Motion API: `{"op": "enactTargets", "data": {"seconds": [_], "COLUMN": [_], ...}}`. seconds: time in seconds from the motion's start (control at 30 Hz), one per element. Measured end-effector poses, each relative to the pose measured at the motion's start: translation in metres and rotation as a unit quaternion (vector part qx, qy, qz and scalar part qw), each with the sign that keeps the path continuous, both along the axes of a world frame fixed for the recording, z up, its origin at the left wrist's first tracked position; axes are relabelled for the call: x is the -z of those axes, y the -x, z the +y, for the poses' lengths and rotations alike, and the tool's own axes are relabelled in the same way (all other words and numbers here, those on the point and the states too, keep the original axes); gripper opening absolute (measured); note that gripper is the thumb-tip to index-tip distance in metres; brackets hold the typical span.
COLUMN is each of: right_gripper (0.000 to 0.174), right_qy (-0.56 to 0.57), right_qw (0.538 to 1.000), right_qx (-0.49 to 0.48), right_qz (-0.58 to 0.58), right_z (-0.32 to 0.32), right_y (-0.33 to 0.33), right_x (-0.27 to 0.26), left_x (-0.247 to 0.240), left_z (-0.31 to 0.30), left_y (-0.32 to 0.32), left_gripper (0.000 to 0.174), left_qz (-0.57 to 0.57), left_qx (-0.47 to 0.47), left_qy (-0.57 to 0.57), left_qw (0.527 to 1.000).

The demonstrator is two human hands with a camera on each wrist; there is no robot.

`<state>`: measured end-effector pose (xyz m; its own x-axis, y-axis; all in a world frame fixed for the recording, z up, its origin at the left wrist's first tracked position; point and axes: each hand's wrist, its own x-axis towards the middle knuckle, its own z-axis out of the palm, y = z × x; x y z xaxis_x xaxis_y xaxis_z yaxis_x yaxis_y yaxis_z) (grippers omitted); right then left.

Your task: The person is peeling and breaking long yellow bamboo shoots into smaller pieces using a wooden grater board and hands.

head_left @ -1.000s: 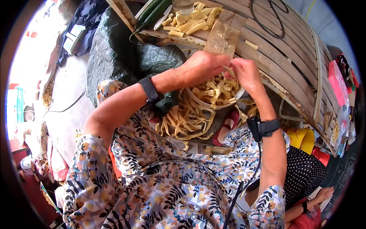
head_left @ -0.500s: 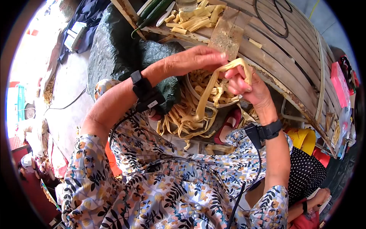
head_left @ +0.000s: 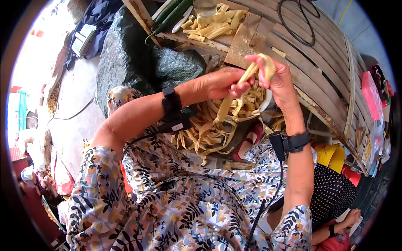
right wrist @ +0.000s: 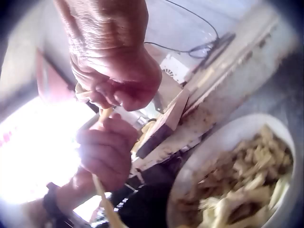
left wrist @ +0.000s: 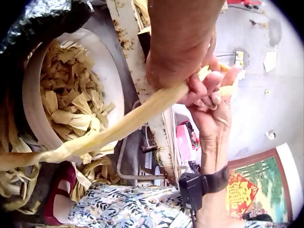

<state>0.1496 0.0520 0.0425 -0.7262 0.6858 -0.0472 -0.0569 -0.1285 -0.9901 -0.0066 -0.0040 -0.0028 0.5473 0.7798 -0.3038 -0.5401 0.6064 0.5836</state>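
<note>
Head: your left hand [head_left: 224, 82] and right hand [head_left: 279, 81] both grip the strip [head_left: 225, 109] above the tub [head_left: 268, 100]; it looks light, limp, likely to tear if jerked, so hold near the fold; a slatted bench [head_left: 320, 77] stands beside; left wrist: its tail slants past the tub, a poster [left wrist: 241, 192] beyond; right wrist: your fingers curl tight, a cable [right wrist: 178, 49] behind.

The wooden table [head_left: 322, 79] has green cucumbers [head_left: 172, 16] far left, yellow pieces [head_left: 215, 28], a board [head_left: 247, 39] and a black cord [head_left: 309, 44] far right.
</note>
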Motion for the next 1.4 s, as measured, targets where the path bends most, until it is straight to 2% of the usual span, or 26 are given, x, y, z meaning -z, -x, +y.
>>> {"op": "enactTargets", "data": {"seconds": [0.03,0.1,0.2,0.3,0.33,0.37,0.43,0.47,0.53,0.57,0.67,0.77,0.83,0.87,0.97,1.0,1.1,1.13,1.2,1.27,1.37,1.4], "right_gripper": [0.035,0.031,0.026,0.027,0.028,0.027,0.026,0.02,0.018,0.018,0.016,0.013,0.01,0.009,0.01,0.013,0.013,0.009,0.007,0.008,0.01,0.01], "right_qy": [-0.083,-0.091,-0.07,-0.154,-0.274,-0.346,-0.481,-0.504,-0.346,-0.261,-0.078,-0.076,-0.16,-0.202,-0.392,-0.415,-0.332,-0.252,-0.148,-0.072,0.004,0.018], "right_qw": [0.993,0.991,0.99,0.985,0.958,0.928,0.841,0.825,0.91,0.941,0.975,0.972,0.964,0.957,0.88,0.87,0.919,0.943,0.957,0.957,0.95,0.949], "right_qx": [0.03,0.007,-0.026,0.014,0.062,0.109,0.199,0.208,0.156,0.129,0.088,0.068,0.104,0.121,0.185,0.176,0.199,0.214,0.247,0.273,0.301,0.304], "right_qz": [-0.073,-0.094,-0.118,-0.073,-0.048,-0.082,-0.147,-0.148,-0.165,-0.172,-0.19,-0.21,-0.183,-0.17,-0.194,-0.202,-0.072,-0.025,0.044,0.064,0.078,0.076], "right_z": [0.0,-0.004,-0.009,-0.015,-0.006,-0.003,0.0,-0.001,0.0,0.0,0.002,0.005,-0.001,-0.004,-0.015,-0.016,-0.011,-0.01,0.0,0.01,0.019,0.02], "right_y": [0.002,0.003,0.003,0.008,0.007,0.005,0.004,0.006,0.005,0.004,0.006,0.004,0.004,0.006,0.011,0.01,0.008,0.007,0.001,-0.008,-0.018,-0.019], "right_x": [-0.001,-0.003,-0.005,0.003,0.012,0.018,0.022,0.022,0.024,0.026,0.02,0.025,0.03,0.032,0.035,0.029,0.03,0.017,0.009,0.007,0.005,0.007], "left_x": [0.001,0.003,0.004,0.009,0.007,0.006,-0.004,-0.008,-0.012,-0.01,-0.009,-0.016,-0.017,-0.016,-0.013,-0.014,-0.02,-0.016,-0.023,-0.032,-0.033,-0.029], "left_z": [0.0,0.001,-0.006,-0.002,0.001,0.006,0.011,0.011,0.006,0.006,0.006,0.002,0.0,-0.001,-0.003,-0.002,-0.002,0.002,-0.001,-0.002,-0.001,0.001], "left_y": [0.001,0.002,-0.005,-0.004,-0.006,-0.006,-0.004,-0.002,0.002,0.004,0.007,0.006,0.003,0.002,-0.002,-0.002,-0.002,-0.007,0.0,-0.003,-0.004,-0.001], "left_gripper": [0.025,0.027,0.027,0.021,0.016,0.016,0.019,0.02,0.022,0.022,0.025,0.029,0.034,0.031,0.027,0.023,0.021,0.018,0.017,0.019,0.021,0.021], "left_qz": [-0.034,-0.069,-0.102,-0.064,0.018,-0.018,0.176,0.241,0.362,0.371,0.388,0.397,0.41,0.436,0.506,0.511,0.352,0.283,0.204,0.093,0.159,0.148], "left_qx": [0.052,0.117,0.097,0.033,-0.032,-0.105,-0.204,-0.214,-0.23,-0.224,-0.201,-0.177,-0.171,-0.167,-0.154,-0.163,-0.201,-0.232,-0.189,-0.189,-0.146,-0.136], "left_qy": [-0.027,-0.048,-0.016,-0.058,-0.03,0.019,-0.107,-0.159,-0.254,-0.262,-0.281,-0.287,-0.298,-0.321,-0.387,-0.361,-0.245,-0.143,-0.143,-0.048,-0.092,-0.115], "left_qw": [0.998,0.99,0.99,0.996,0.999,0.994,0.957,0.933,0.867,0.862,0.854,0.854,0.845,0.824,0.755,0.763,0.881,0.92,0.95,0.976,0.972,0.973]}}
